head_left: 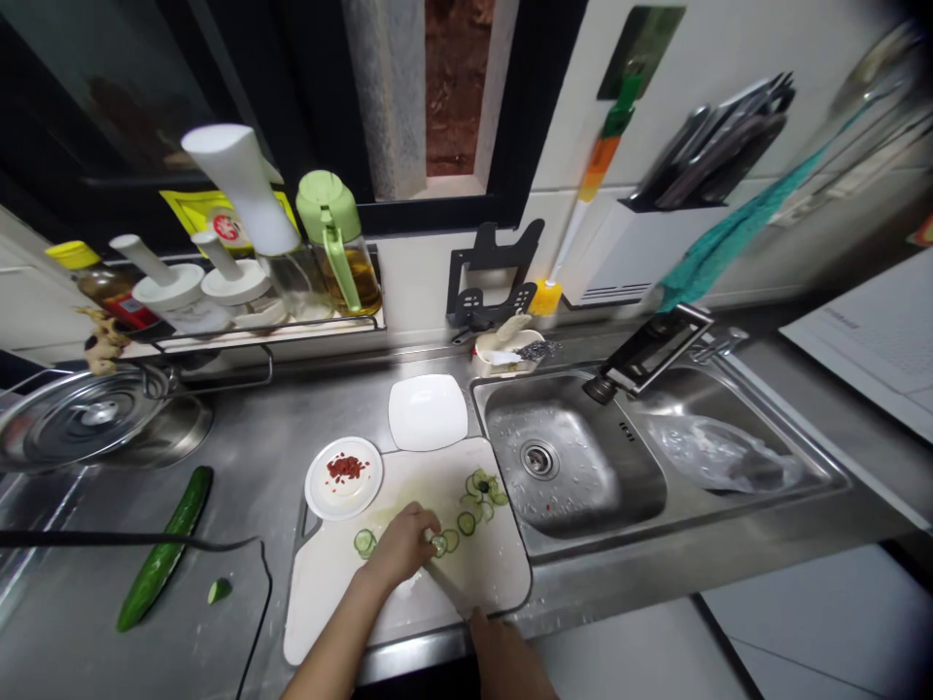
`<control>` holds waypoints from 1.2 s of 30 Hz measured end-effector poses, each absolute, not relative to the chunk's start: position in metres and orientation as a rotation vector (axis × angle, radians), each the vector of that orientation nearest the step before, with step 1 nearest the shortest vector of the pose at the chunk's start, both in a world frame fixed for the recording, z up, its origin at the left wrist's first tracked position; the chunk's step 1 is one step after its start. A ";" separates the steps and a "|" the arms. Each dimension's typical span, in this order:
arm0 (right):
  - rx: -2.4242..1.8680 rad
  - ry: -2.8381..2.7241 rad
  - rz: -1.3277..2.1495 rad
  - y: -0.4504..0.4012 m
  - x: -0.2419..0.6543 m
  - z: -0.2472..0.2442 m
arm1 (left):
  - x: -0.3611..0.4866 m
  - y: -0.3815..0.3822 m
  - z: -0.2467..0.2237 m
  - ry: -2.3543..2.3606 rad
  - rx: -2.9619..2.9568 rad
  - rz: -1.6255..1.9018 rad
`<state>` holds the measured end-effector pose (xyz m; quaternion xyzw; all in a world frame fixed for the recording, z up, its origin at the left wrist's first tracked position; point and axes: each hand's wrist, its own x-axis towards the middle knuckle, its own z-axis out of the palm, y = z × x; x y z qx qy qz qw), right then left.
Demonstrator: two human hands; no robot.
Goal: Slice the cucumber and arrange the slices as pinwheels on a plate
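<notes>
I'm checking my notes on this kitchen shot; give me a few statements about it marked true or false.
1. The left hand rests on the cutting board. True.
2. The right hand holds a knife. True.
3. The small round plate holds cucumber slices. False: it holds red bits; the cucumber slices lie on the board.
4. The whole cucumber lies in the sink. False: it lies on the counter, left of the board.

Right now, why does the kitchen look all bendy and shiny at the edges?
In the head view the wide lens bows the counter and blurs the corners near the hanging towel; glare shines off the sink and pot lid; the hands, left and right, stay fairly sharp.
</notes>
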<state>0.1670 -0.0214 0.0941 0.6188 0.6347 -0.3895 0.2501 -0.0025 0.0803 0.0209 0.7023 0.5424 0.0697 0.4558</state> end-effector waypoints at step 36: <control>1.746 1.755 -1.098 -0.022 0.183 0.097 | -0.030 0.043 0.026 1.499 1.486 0.428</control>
